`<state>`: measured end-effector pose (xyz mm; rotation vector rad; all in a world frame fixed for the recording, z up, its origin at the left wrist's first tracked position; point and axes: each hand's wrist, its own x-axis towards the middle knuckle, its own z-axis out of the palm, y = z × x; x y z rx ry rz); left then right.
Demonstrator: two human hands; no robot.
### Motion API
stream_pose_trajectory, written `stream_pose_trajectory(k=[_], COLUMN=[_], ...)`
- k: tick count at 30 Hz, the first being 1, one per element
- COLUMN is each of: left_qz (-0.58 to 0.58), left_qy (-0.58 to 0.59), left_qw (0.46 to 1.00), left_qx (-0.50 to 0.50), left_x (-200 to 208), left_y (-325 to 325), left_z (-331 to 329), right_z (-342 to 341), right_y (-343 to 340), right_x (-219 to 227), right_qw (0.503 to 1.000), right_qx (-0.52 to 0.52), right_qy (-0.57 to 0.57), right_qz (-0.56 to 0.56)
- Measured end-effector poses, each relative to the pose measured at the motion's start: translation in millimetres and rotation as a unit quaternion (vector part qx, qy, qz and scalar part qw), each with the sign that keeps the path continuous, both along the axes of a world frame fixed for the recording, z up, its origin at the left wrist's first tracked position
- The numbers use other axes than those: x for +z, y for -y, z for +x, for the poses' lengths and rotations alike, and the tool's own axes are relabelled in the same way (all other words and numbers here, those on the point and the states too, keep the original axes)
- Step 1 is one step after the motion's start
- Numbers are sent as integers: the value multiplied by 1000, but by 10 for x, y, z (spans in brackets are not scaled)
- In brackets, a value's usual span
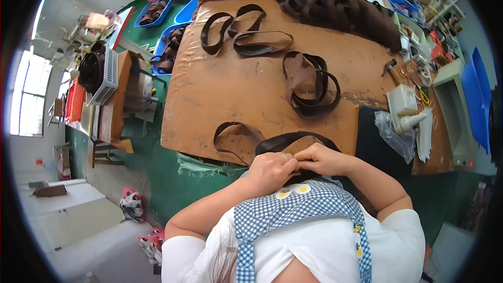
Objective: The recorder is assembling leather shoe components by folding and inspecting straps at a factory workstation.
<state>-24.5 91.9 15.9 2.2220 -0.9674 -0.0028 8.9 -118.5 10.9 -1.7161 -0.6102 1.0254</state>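
Observation:
At the near edge of the table, my left hand (271, 172) and my right hand (326, 160) meet with fingers pinched together. Between them they hold a dark brown strap (277, 142), which arcs up over the tabletop in a loop. The exact spot under the fingertips is hidden by the hands. Just left of it, a thinner brown strap loop (236, 124) lies on the table. Farther out lie more strap loops, a pair on the right (314, 112) and several at the far left (262, 47).
The brown-covered table (220, 91) carries a long heap of brown straps (340, 18) at the back. To the right are a black mat (369, 131), a clear plastic bag (395, 139), a white bottle (411, 121) and a hammer (389, 66). Blue bins (162, 47) stand beyond the left edge.

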Motion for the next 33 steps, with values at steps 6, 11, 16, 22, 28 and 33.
stream_pose_trajectory(k=[6,11,16,22,28,33], left_qz=[-88,-60,-92,-102,-121,-89], left_qy=[-203,-196,-271,-247,-339,-176], left_qw=[968,976,951,958,927,980], left_qx=[116,75,115,105,104,38], left_x=[-19,66,34,189,78,168], left_y=[-236,-296,-538,-484,-423,-387], left_z=[-126,-102,-103,-14,-62,-56], right_z=[3,108,96,143,190,64], right_y=[-45,-291,-268,-436,-175,-301], right_x=[-47,-127,-173,-32,31,129], right_qw=[995,991,988,989,988,993], right_qx=[-77,-20,-65,-47,-62,-49], right_qy=[-65,-117,-130,-103,-142,-86], right_qz=[18,63,47,91,2,57])
